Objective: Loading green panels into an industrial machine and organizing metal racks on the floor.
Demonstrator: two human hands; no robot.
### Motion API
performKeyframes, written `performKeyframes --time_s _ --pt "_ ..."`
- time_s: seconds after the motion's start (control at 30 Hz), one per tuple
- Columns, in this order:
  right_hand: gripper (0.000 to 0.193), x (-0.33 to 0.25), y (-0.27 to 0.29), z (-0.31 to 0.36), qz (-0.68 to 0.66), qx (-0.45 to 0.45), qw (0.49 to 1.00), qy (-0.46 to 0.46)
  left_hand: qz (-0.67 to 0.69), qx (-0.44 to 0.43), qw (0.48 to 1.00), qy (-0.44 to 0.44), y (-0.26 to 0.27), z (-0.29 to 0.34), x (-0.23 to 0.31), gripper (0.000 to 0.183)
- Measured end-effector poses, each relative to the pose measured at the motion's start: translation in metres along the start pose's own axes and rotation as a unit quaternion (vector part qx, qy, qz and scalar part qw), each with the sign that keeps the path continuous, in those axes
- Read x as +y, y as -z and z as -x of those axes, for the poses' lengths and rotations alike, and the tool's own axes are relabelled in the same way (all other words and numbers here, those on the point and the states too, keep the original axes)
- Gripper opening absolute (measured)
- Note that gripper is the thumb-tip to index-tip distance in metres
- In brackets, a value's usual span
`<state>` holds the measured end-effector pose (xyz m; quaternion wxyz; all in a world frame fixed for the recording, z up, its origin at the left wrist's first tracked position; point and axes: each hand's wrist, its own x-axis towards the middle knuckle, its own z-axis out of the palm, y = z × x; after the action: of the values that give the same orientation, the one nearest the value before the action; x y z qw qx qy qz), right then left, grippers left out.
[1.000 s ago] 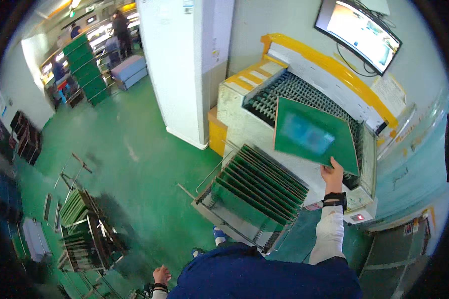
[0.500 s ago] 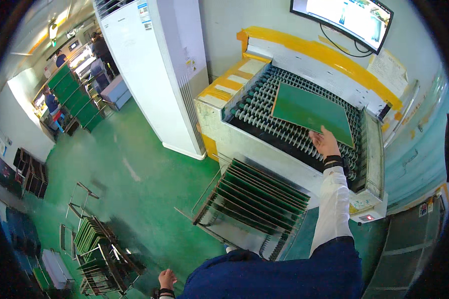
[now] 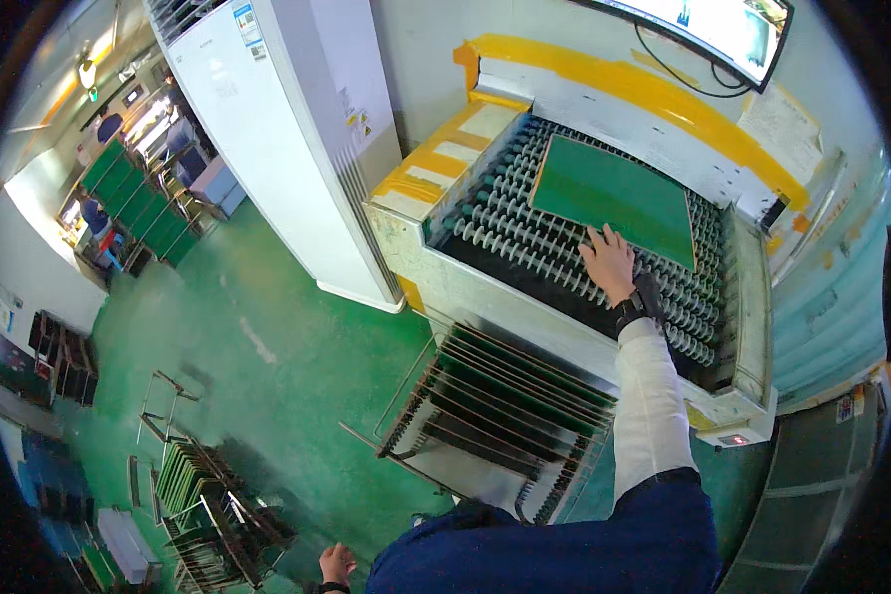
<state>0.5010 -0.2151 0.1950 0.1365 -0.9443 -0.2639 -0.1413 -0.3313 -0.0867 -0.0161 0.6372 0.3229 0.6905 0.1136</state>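
Lying on rollers (image 3: 520, 238): rectangular green board (image 3: 616, 196), tan-edged; right hand (image 3: 609, 261) released, left hand (image 3: 338, 563) half-curled, empty

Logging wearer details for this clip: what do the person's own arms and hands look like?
The right hand is bare, with a black wristband, long white sleeve and navy fabric above it. The left hand is bare, with a dark strap.

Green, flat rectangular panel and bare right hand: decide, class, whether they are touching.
Cannot tell. In the head view, the right hand overlaps the near edge of the green panel, but from above any small gap beneath would be hidden.
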Motion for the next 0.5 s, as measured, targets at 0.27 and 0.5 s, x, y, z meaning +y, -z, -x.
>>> performKeyframes --time_s 0.27,0.5 --pt "0.052 0.023 -0.009 -0.068 0.024 -0.042 0.998 -0.039 0.028 0.014 0.999 -0.013 -0.001 0.008 -0.01 0.02" --pt "0.05 -0.015 -0.005 -0.057 0.026 -0.034 0.999 0.027 0.025 0.041 0.999 -0.016 -0.009 0.025 -0.009 0.02"
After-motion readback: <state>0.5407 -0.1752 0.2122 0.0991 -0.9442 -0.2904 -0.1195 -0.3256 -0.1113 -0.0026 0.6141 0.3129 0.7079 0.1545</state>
